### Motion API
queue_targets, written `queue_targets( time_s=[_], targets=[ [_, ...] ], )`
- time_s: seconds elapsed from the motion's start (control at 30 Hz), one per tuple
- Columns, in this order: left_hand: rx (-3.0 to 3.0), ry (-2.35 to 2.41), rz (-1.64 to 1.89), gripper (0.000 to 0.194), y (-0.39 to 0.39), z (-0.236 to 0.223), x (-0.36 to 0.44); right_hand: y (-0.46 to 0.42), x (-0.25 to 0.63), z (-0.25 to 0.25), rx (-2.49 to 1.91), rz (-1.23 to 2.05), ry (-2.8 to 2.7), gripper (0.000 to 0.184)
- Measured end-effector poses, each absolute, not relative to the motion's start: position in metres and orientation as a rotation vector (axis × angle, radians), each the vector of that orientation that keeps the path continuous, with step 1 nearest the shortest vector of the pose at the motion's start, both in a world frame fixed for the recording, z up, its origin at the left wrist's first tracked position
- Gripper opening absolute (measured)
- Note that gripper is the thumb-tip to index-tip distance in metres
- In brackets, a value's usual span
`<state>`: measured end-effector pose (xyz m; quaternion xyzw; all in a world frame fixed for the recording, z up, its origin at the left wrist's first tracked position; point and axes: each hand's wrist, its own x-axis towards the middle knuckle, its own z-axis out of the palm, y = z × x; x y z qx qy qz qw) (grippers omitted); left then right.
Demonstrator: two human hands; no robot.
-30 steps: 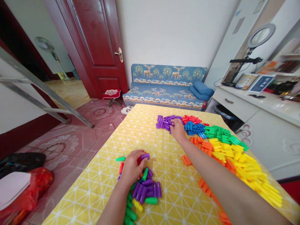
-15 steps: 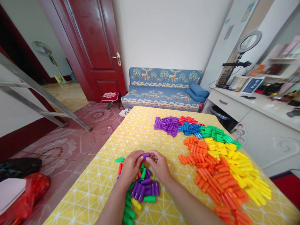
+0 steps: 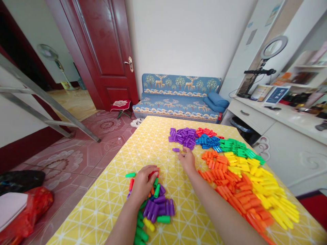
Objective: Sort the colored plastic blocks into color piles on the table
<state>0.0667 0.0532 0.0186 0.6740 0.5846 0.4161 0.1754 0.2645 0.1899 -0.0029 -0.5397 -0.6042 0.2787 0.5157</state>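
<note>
My left hand [image 3: 143,183] is closed, with a red plastic cap [image 3: 157,172] between thumb and fingers, over a mixed heap at the near left. In that heap I see purple caps [image 3: 154,211], green caps [image 3: 163,219], a yellow cap [image 3: 149,224] and a few red and orange ones, partly hidden under my hand. My right hand [image 3: 187,160] is stretched forward, thumb and fingers apart. Just beyond its fingertips is a single purple cap [image 3: 175,149], short of the purple pile [image 3: 185,136]. Whether that cap still touches a fingertip is hard to see.
Sorted piles lie along the right side of the yellow patterned tablecloth [image 3: 143,146]: red [image 3: 205,131], blue [image 3: 206,140], green [image 3: 233,145], orange [image 3: 230,185] and yellow [image 3: 265,187]. A blue sofa [image 3: 176,97] stands past the table, a white dresser [image 3: 288,124] to the right.
My right hand has left my left hand and moved forward, and the purple cap now lies near the purple pile. My left hand now holds a red cap.
</note>
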Motion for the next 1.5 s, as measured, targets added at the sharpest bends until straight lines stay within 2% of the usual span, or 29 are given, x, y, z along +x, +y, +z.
queue_targets(
  time_s=[0.23, 0.47, 0.73, 0.9, 1.03, 1.1, 1.17, 1.23, 1.3, 1.4, 1.5],
  targets=[
    [1.893, 1.665, 1.158, 0.022, 0.052, 0.02, 0.067, 0.169, 0.258, -0.003, -1.316, 0.48, -1.762, 0.018],
    [1.895, 1.665, 1.172, 0.022, 0.052, 0.021, 0.068, 0.182, 0.247, 0.015, -1.499, 0.356, -2.069, 0.051],
    [1.879, 1.666, 1.183, 0.021, 0.053, 0.02, 0.067, 0.174, 0.248, 0.02, -1.58, 0.343, -2.162, 0.048],
    [1.859, 1.671, 1.186, 0.021, 0.052, 0.022, 0.068, 0.14, 0.258, 0.013, -1.3, 0.523, -2.129, 0.037],
    [1.852, 1.682, 1.159, 0.025, 0.051, 0.023, 0.068, 0.093, 0.275, 0.017, -1.023, 0.927, -1.976, 0.031],
    [1.855, 1.695, 1.145, 0.025, 0.051, 0.023, 0.069, 0.067, 0.286, 0.024, -0.911, 1.13, -1.961, 0.04],
    [1.856, 1.709, 1.139, 0.025, 0.051, 0.024, 0.069, 0.044, 0.293, 0.03, -0.858, 1.197, -2.044, 0.063],
    [1.858, 1.71, 1.144, 0.023, 0.051, 0.024, 0.069, 0.027, 0.295, 0.031, -0.893, 1.132, -2.183, 0.089],
    [1.86, 1.695, 1.164, 0.023, 0.051, 0.024, 0.069, 0.018, 0.288, 0.026, -0.97, 1.03, -2.303, 0.104],
    [1.847, 1.658, 1.236, 0.026, 0.051, 0.025, 0.069, 0.017, 0.269, 0.016, -1.05, 0.871, -2.378, 0.112],
    [1.829, 1.625, 1.282, 0.03, 0.05, 0.03, 0.066, 0.022, 0.251, 0.011, -1.072, 0.738, -2.362, 0.105]
  ],
)
